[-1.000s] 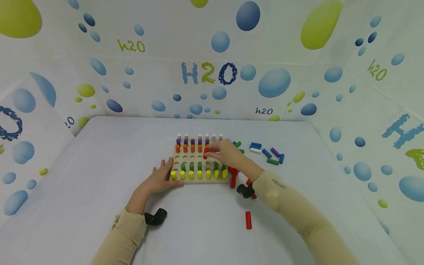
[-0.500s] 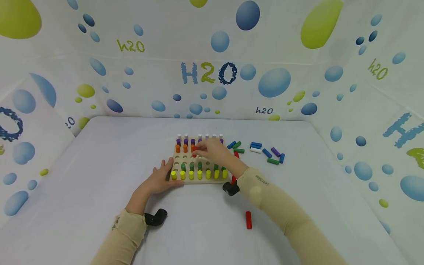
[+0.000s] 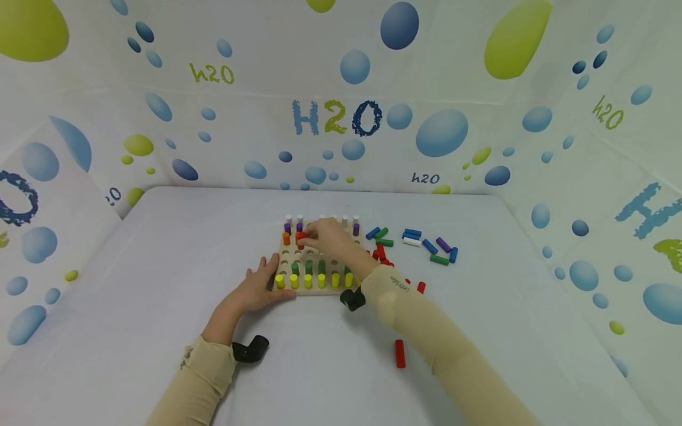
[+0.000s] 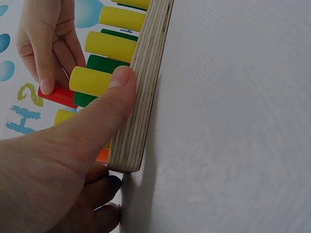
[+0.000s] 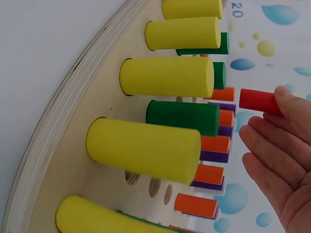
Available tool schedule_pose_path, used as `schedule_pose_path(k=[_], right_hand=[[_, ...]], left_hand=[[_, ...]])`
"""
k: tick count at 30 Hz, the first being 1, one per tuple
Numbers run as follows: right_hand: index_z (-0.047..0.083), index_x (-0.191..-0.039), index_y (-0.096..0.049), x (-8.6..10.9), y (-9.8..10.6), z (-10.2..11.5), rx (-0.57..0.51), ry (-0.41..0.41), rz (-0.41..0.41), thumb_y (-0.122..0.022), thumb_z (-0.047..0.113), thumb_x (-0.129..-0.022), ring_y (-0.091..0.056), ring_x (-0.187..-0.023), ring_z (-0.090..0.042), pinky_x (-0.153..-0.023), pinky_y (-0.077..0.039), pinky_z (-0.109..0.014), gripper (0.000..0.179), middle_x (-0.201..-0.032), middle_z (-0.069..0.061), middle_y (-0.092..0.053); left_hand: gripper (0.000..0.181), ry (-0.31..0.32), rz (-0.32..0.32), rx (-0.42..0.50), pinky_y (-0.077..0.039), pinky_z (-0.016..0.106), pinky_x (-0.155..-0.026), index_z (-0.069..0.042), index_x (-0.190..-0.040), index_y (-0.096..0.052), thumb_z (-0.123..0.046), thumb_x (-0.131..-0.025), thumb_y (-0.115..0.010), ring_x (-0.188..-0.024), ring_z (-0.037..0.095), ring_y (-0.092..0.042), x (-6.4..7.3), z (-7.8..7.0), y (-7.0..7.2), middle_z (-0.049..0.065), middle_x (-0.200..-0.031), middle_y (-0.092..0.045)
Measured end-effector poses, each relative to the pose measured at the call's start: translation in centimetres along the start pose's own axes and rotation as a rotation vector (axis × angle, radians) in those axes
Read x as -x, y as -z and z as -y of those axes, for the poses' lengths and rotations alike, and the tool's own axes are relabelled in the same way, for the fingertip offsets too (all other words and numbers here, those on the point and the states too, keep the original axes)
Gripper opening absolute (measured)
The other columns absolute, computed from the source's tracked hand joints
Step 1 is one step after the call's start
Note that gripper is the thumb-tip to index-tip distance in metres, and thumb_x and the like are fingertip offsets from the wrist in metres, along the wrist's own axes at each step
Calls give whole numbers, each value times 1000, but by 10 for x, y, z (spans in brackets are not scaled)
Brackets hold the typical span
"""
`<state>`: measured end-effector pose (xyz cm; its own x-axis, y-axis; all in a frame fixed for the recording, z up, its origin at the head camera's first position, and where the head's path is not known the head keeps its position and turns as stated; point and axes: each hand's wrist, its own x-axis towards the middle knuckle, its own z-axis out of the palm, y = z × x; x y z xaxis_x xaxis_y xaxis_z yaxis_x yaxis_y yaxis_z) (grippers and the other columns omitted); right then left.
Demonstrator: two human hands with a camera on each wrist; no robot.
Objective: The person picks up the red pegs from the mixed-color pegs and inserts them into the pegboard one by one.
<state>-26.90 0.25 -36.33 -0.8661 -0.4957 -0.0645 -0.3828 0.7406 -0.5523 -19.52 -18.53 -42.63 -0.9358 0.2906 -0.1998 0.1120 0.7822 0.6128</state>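
Red peg [image 5: 256, 100] pinched in right fingers [image 5: 278, 141] over pegboard [image 3: 319, 291] (left fingers [image 3: 270, 269] spread against it)

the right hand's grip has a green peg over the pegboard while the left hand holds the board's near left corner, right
The color is off: the right wrist view shows a red peg in the right hand's grip, not green. The rest stands.

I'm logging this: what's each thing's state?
Left hand: gripping pegboard
Right hand: pinching red peg
Red peg: raised
Pegboard: partly filled
Yellow pegs: upright
Orange pegs: upright
Green pegs: some upright, some loose
White pegs: mostly upright
Purple pegs: mostly upright
Blue pegs: loose
Other red pegs: loose
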Motion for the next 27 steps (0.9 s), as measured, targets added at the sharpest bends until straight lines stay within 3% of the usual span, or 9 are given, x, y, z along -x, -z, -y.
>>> schedule_pose_path(k=[7,15,20,27], right_hand=[[7,-111,-65,-8,-8,3,-35,-30,0,-59,27,-89,-59,-88,-10,-76,-49,-18,31,-102,-2,-66],[8,-102,-68,-17,-20,11,-116,-80,12,-61,28,-88,-55,-74,-11,-65,-47,-17,25,-86,3,-62],[8,-100,-69,-23,-28,15,-44,-58,-15,-61,27,-88,-54,-72,-9,-61,-45,-16,24,-89,1,-64],[8,-103,-69,-28,-37,15,37,-58,-64,-61,28,-87,-56,-79,-7,-68,-46,-14,27,-100,-2,-66]], left_hand=[[104,-15,-1,5,3,61,-104,2,-145,-7,-52,-77,-65,-135,42,2,-1,1,-2,25,-149,-7],[106,0,7,-1,3,61,-104,2,-145,-6,-54,-77,-64,-135,41,2,0,1,-1,25,-149,-6],[105,-10,4,-6,3,60,-104,2,-145,-5,-54,-78,-63,-135,41,3,2,2,0,25,-149,-6],[103,-33,-3,-8,4,61,-103,3,-145,-6,-52,-79,-64,-135,42,2,-1,2,-1,26,-148,-8]])
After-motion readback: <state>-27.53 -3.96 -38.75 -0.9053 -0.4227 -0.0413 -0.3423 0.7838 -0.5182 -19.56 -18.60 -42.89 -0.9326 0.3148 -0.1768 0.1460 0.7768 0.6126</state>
